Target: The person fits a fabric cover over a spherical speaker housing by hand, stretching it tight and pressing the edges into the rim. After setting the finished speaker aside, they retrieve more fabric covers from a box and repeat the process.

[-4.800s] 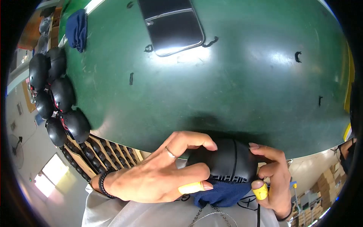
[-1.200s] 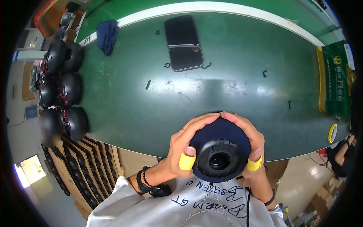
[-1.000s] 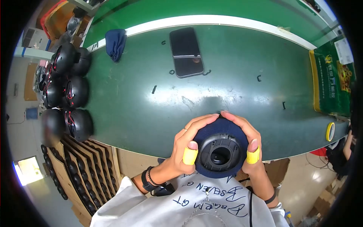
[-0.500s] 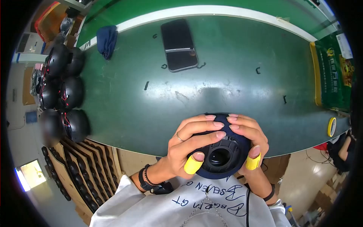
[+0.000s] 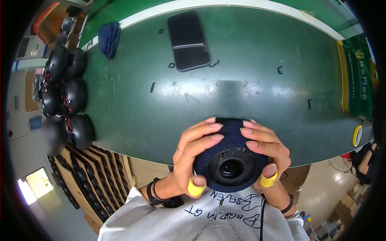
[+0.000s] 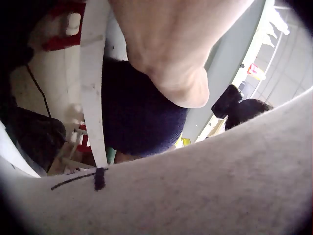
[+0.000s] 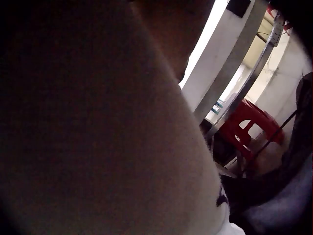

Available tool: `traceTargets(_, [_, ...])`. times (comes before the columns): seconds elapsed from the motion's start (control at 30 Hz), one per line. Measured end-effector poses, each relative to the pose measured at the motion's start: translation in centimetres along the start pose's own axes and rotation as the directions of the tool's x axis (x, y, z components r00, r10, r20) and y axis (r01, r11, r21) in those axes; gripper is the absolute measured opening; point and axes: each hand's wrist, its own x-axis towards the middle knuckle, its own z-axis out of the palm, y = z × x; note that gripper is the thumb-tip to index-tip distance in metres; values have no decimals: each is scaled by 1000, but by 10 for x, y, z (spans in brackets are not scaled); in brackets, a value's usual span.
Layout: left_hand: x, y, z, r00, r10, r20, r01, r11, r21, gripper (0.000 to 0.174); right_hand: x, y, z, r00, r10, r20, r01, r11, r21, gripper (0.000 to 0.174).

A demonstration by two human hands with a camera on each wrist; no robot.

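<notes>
In the head view, a round black plastic housing (image 5: pixel 218 170) wears a dark blue knit cover (image 5: pixel 229 134). Its ringed opening with a dark, glossy centre faces up toward the camera. My left hand (image 5: pixel 191 150) grips the left side, fingers bent over the cover and the thumb, in a yellow finger sleeve (image 5: pixel 196 188), at the near edge. From the right, my right hand (image 5: pixel 271 150) holds it the same way, its thumb also sleeved in yellow. The left wrist view shows the blue cover beneath the hand; a sleeve fills most of the right wrist view.
A black tray-like object (image 5: pixel 189 42) lies on the green table (image 5: pixel 128 96) among small black scraps. Several black shells with red wires (image 5: pixel 74 96) stack at the left. A blue cloth bag (image 5: pixel 108 40), a green-yellow bag (image 5: pixel 358 80) and a tape roll (image 5: pixel 357 135) lie around.
At 4.8 s ago the shell's black top was bare, with blue fabric below; now fabric wraps it. In the last second, fingers shifted from the far edge onto the cover's top and spread apart.
</notes>
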Motion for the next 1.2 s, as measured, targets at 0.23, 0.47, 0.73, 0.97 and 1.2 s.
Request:
traceTargets(0.23, [0, -1, -6, 993, 9, 120, -19, 997, 81, 63, 15, -28, 2, 979, 202, 10, -200, 975, -97, 82])
traceTargets(0.47, [-13, -13, 0, 994, 62, 88, -65, 997, 39, 71, -10, -11, 1, 996, -52, 74, 71, 956, -286, 82])
traceTargets(0.73, [-22, -18, -6, 980, 172, 99, -184, 974, 134, 82, -12, -7, 2, 985, -153, 84, 172, 928, -331, 75])
traceTargets(0.97, [-9, 2, -8, 989, -33, 141, 18, 994, 107, 80, -8, -13, 3, 999, -37, 33, 44, 967, -249, 74])
traceTargets(1.2, [-17, -9, 4, 999, 20, 30, -21, 999, 48, 80, -11, -15, 14, 993, 75, -91, -90, 980, -179, 85])
